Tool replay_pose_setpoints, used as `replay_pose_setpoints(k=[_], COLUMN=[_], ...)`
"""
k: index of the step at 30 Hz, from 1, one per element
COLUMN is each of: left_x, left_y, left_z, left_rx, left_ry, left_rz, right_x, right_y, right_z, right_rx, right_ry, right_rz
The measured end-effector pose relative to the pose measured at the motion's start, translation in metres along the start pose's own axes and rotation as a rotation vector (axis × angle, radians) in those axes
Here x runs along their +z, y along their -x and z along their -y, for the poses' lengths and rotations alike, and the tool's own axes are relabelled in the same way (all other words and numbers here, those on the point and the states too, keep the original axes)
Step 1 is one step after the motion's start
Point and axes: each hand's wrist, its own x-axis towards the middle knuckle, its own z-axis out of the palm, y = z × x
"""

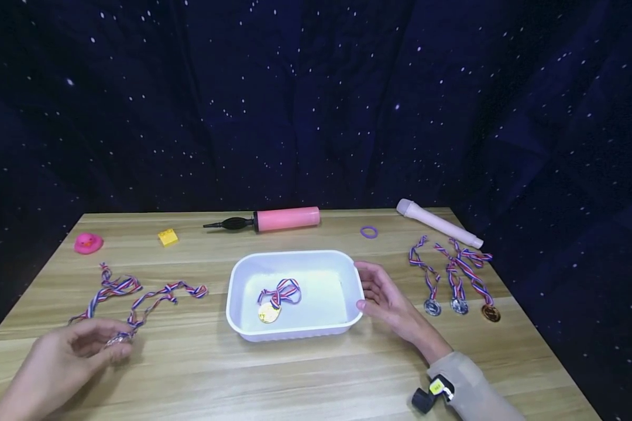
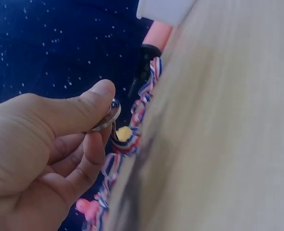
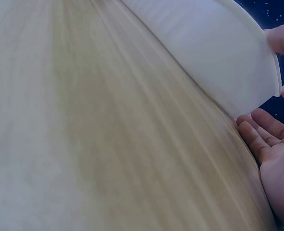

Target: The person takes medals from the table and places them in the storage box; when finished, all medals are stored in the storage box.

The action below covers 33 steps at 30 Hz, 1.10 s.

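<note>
My left hand (image 1: 65, 362) pinches a silver-coloured medal (image 2: 108, 118) between thumb and fingers, low over the table's left side. Its striped ribbon (image 1: 160, 298) trails away to the right. Another red, white and blue ribbon (image 1: 107, 292) lies just beyond the hand; whatever medal it carries is hidden. A white plastic tub (image 1: 295, 336) stands in the middle, with a gold medal (image 1: 268, 313) and its looped ribbon inside. My right hand (image 1: 387, 298) rests against the tub's right end, fingertips touching the rim and fingers loosely bent. In the right wrist view, some fingers lie beside the tub's wall.
Two silver medals (image 1: 432, 307) and a bronze medal (image 1: 490, 313) lie with ribbons at the right. Along the back are a pink duck (image 1: 88, 242), a yellow block (image 1: 168, 237), a pink hand pump (image 1: 287, 218), a purple ring (image 1: 369, 232) and a pale toy microphone (image 1: 439, 223).
</note>
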Motion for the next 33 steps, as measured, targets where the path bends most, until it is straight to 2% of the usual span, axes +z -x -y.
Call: replay_pose_setpoints(k=[5, 9, 15, 20, 28, 33], left_x=[-0.008, -0.013, -0.017, -0.024, -0.036, -0.044], left_y=[-0.009, -0.021, -0.043, -0.058, -0.081, -0.094], left_z=[-0.016, -0.031, -0.056, -0.081, -0.108, -0.126], left_rx=[0.005, -0.001, 0.098, 0.103, 0.159, 0.173], left_ry=[0.006, 0.083, 0.185, 0.244, 0.282, 0.244], left_rz=[-0.060, -0.077, -0.064, -0.051, -0.063, -0.122], right_x=[0.000, 0.000, 0.001, 0.001, 0.001, 0.002], right_y=[0.000, 0.000, 0.001, 0.000, 0.000, 0.000], right_z=[0.000, 0.002, 0.001, 0.001, 0.001, 0.002], right_rx=[0.007, 0.014, 0.008, 0.007, 0.003, 0.002], right_ry=[0.002, 0.000, 0.003, 0.006, 0.006, 0.006], right_rz=[-0.002, -0.004, -0.004, -0.003, -0.004, -0.006])
